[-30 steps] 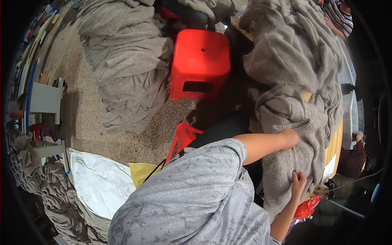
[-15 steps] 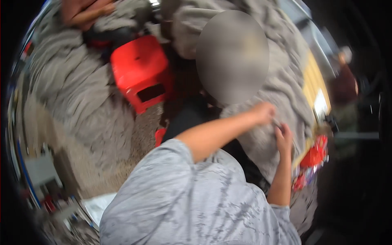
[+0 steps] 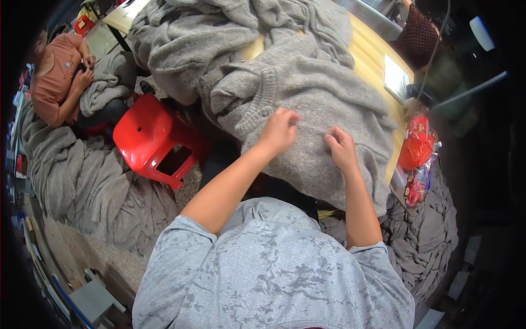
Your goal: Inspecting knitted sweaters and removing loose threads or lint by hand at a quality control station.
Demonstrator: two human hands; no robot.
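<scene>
A grey knit garment point(image 3: 312, 164) with a ribbed, buttoned band is spread over the table edge and hangs toward my lap. Above its left part is my left hand point(image 3: 279, 131), fingers curled closed near the ribbed band. My right hand point(image 3: 342, 149) is over the garment further right, thumb and forefinger pinched together. A gap of knit fabric shows between the two hands. Whatever either pinch holds is too small to make out.
More grey knitwear point(image 3: 203, 44) covers the wooden table point(image 3: 359, 41). A red plastic stool point(image 3: 139, 131) stands at the left, by a seated person point(image 3: 57, 88) with grey knitwear. Red plastic bags point(image 3: 416, 145) lie at the table's right edge. Grey piles point(image 3: 93, 186) flank me.
My view has turned and sharpened, with more of the table showing. My hands, earlier close together with a small dark thing between them, are now further apart over the knit garment.
</scene>
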